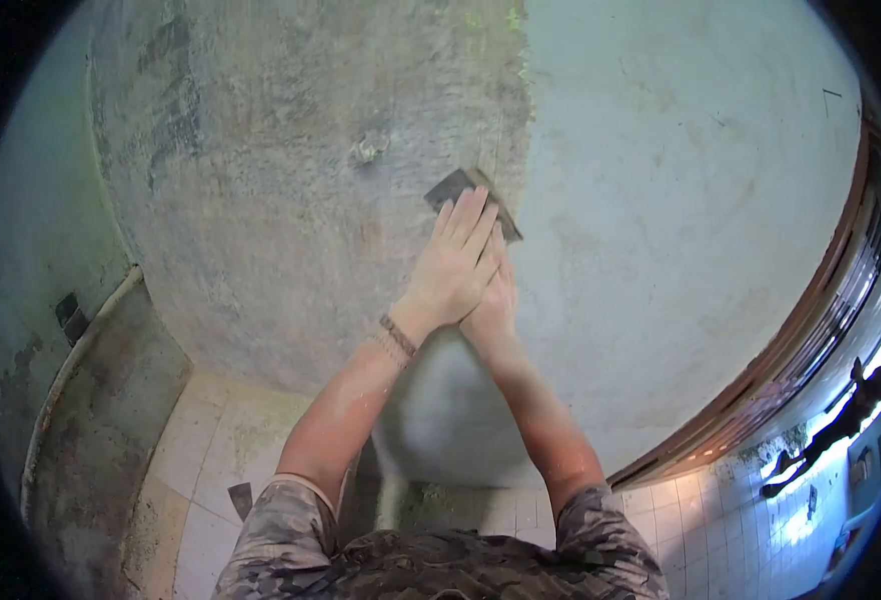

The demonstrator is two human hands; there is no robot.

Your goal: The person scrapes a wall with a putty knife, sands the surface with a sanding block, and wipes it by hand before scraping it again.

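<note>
Camouflage sleeves (pixel 605 540) are framing the left hand (pixel 448 275) overlapping the right hand (pixel 492 310), both straight-fingered over a sheet (pixel 447 188), their grip hidden, beside the wall's (pixel 680 220) rough-to-smooth edge (pixel 527 125) — broad wall is spreading either side — the sheet looking dark, thin, angular, partly brownish.

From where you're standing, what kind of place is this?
Probably a room being repaired: a big wall, patchy grey-brown beside pale blue-green, a dark, flat, scraper-like tool against it, and pale square floor tiles.
</note>
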